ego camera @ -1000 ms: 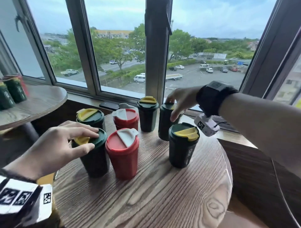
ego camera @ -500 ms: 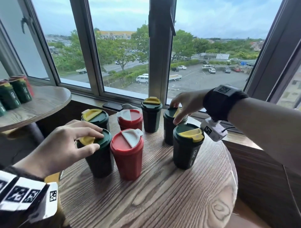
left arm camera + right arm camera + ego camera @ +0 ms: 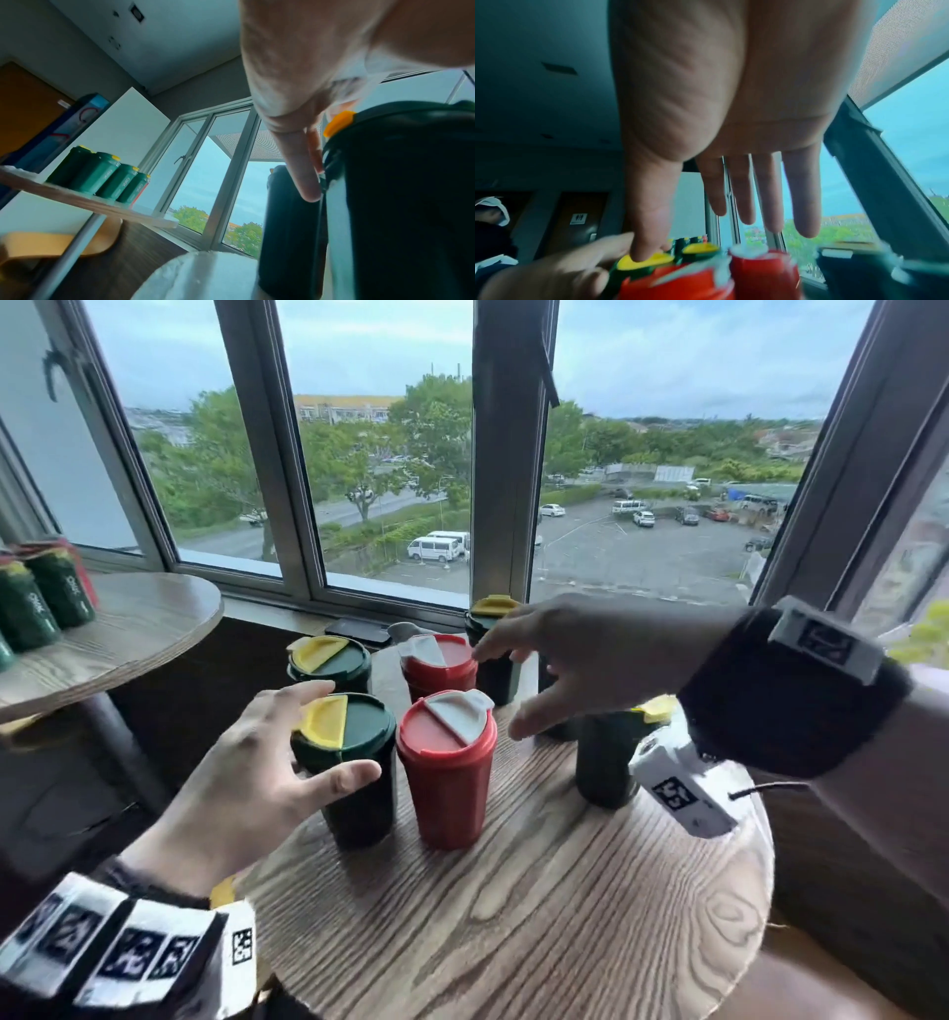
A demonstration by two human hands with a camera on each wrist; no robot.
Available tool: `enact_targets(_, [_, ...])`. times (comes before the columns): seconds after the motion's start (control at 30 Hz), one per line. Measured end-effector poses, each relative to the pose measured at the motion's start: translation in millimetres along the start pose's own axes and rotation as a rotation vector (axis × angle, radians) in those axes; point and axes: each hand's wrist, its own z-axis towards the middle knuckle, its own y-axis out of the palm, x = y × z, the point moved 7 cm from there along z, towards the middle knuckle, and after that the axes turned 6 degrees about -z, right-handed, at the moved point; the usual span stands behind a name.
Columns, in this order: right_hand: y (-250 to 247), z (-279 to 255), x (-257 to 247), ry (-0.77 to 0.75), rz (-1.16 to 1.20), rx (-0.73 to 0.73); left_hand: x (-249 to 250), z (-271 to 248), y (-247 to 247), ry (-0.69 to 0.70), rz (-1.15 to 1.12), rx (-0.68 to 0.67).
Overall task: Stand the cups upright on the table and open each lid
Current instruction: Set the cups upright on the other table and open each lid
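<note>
Red, the near cup (image 3: pixel 445 778) stands upright mid-surface (image 3: pixel 513 916), green cups (image 3: pixel 354 762) crowding both its sides. We hold both hands, left (image 3: pixel 246 783) and right (image 3: pixel 580 654), spread-fingered and empty above them.

Second round wood-grain side table (image 3: pixel 149 618) at left, carrying upright dark green tumblers (image 3: pixel 56 588). Flat black phone (image 3: pixel 357 630) on the sill. Grey-framed window (image 3: pixel 506 454); white vans (image 3: pixel 436 546) parked in the lot outside.
</note>
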Motion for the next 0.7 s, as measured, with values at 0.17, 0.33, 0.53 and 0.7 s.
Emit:
enact_targets(0.17, [44.7, 25.4, -39.2, -0.128, 0.017, -0.007, -3.8, 1.7, 3.6, -0.016, 0.034, 0.021])
enact_targets(0.33, [46.1, 28.0, -40.3, -0.065, 0.041, 0.031, -8.4, 9.0, 2.3, 0.010, -0.004, -0.087])
enact_targets(0.53, [34.7, 7.0, -22.9, 0.064, -0.030, 0.103, 11.5, 19.6, 4.2, 0.096, -0.056, -0.118])
enact_targets(0.7, [31.1, -3.3, -14.8, 0.127, -0.099, 0.084, 37.3, 26.8, 29.0, 0.155, -0.082, -0.173])
